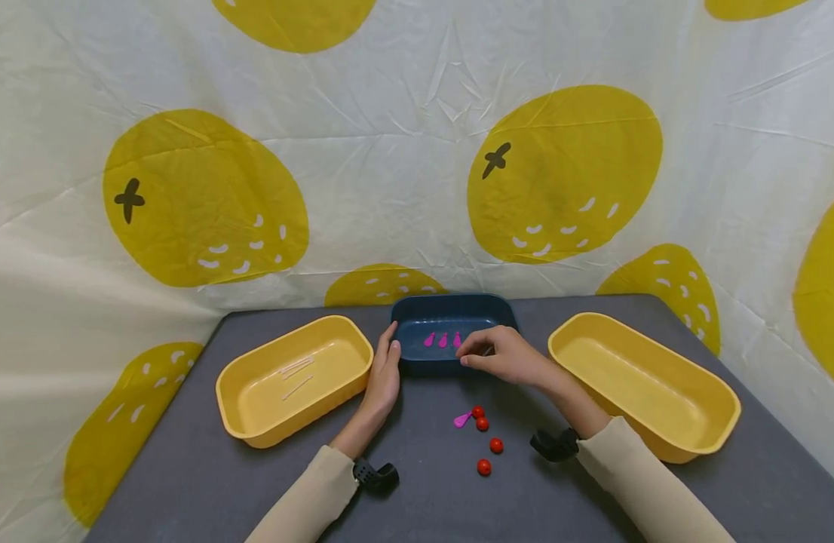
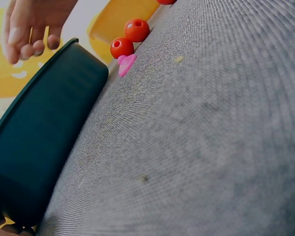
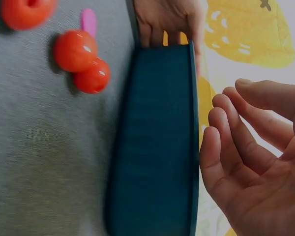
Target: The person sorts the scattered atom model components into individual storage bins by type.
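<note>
The dark blue bin point(image 1: 422, 367) stands at the back middle of the table, with three small pink teardrop-shaped pieces point(image 1: 443, 341) lying inside. My left hand point(image 1: 384, 377) rests along the bin's left end, fingers straight. Over the front rim, toward its right side, is my right hand point(image 1: 501, 354); its fingers point(image 3: 226, 142) are loosely bent, and nothing shows between them and the thumb in the right wrist view. In front of the bin lies another pink piece point(image 1: 461, 419), beside several red beads point(image 1: 482, 424) with holes through them.
A yellow bin point(image 1: 254, 437) at the left holds several thin pale sticks point(image 1: 297, 369). Another yellow bin point(image 1: 688, 452) stands at the right, close to my right forearm. Behind the table hangs a white cloth point(image 1: 390, 196) with yellow fruit prints.
</note>
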### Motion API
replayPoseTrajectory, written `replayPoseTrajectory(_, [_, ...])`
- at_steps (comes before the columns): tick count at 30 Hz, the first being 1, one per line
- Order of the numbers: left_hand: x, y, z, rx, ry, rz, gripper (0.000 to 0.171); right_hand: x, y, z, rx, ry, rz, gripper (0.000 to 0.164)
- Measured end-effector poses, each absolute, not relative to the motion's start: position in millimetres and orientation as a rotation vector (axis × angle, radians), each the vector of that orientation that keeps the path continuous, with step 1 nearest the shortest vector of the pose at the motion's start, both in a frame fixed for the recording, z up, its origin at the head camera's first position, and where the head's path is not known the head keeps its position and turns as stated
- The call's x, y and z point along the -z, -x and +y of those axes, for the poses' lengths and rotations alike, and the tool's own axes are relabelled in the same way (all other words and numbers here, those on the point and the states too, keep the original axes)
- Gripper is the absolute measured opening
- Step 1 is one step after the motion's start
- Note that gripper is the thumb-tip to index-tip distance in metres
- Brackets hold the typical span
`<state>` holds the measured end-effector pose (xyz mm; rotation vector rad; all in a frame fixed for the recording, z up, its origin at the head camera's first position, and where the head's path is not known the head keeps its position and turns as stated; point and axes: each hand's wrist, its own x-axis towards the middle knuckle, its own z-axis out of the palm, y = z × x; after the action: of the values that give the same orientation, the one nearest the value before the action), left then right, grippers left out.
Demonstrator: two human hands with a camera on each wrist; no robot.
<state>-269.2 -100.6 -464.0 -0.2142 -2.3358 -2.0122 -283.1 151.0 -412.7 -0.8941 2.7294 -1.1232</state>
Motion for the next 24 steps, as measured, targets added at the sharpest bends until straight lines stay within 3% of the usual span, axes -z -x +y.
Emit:
replayPoseTrajectory(9, [466,271,-102,2.03,0.235,-2.321,0.051,427,263,156,1.114,0.988,2.635,0.012])
replayPoseTrajectory(24, [466,270,-102,2.017,0.233,-2.325,0.051,453,260,156,1.02,1.003,2.569,0.009])
